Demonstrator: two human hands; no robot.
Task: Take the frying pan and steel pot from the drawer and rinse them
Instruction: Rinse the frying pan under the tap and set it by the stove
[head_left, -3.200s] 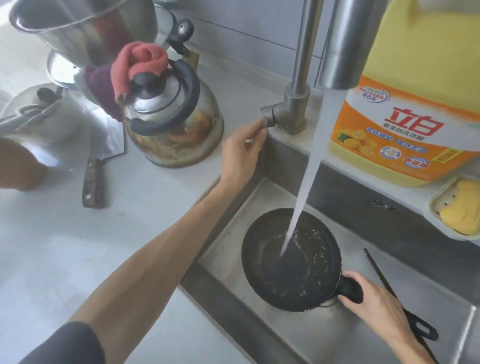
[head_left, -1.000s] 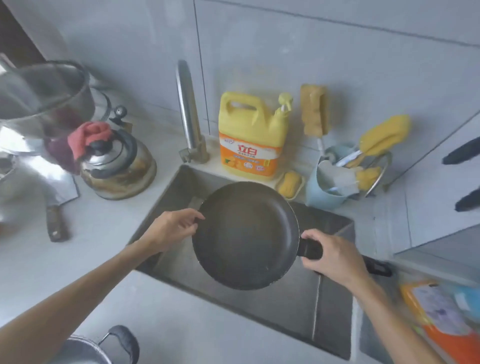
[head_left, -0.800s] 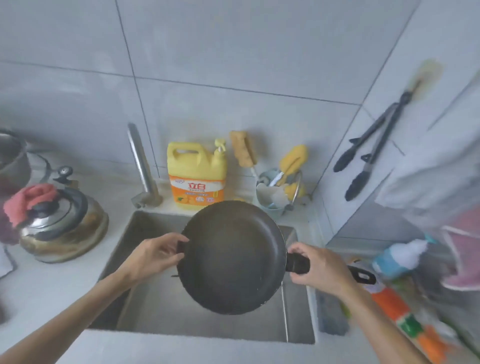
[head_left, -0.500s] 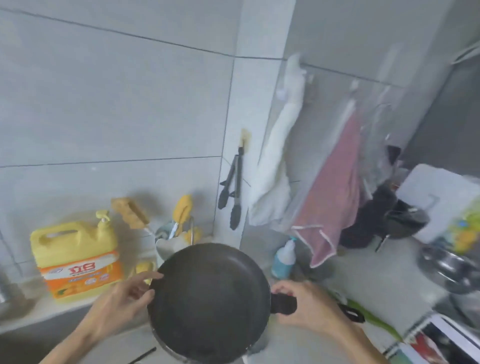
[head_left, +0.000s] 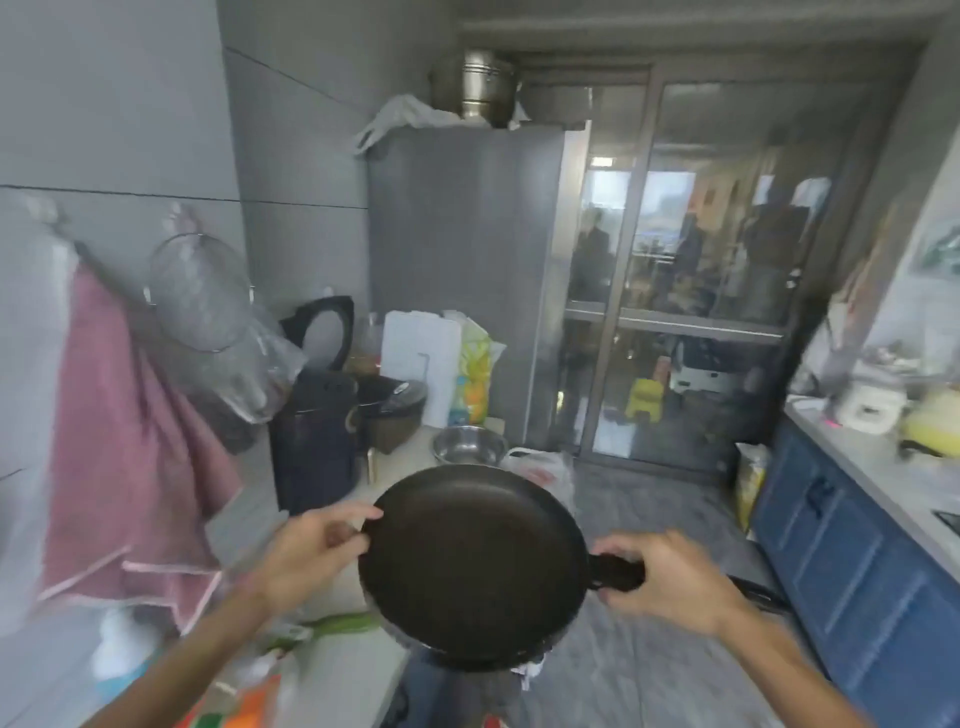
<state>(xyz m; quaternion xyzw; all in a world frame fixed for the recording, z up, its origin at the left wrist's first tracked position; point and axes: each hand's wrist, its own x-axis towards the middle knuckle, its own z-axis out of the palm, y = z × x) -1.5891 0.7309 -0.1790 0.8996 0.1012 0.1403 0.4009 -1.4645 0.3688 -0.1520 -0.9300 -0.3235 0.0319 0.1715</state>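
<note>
The frying pan (head_left: 470, 561) is being held in mid-air in front of the person, above the edge of the counter (head_left: 337, 670) and the grey floor (head_left: 649, 519). Its dark inner face is tilting up toward the camera, and its long axis is running left to right, with the black handle (head_left: 615, 571) pointing to the person's right. The right hand (head_left: 670, 582) is closing around that handle, fingers curled over it near the pan's rim. The left hand (head_left: 311, 556) is steadying the opposite rim, thumb on top of the edge and fingers partly curled at the side, gripping lightly rather than wrapping.

Just beyond the pan a steel bowl (head_left: 469, 445) is sitting on the counter, with a dark rice cooker (head_left: 392, 410) and a tall black appliance (head_left: 314, 441) to its left. A pink towel (head_left: 119, 467) is hanging on the tiled wall at the left, beside a wire strainer (head_left: 200, 291). A grey fridge (head_left: 462, 270) is standing further back with a steel pot (head_left: 475, 88) on top of it, and glass doors (head_left: 691, 270) are filling the far end. Blue cabinets (head_left: 857, 561) are running along the right side.
</note>
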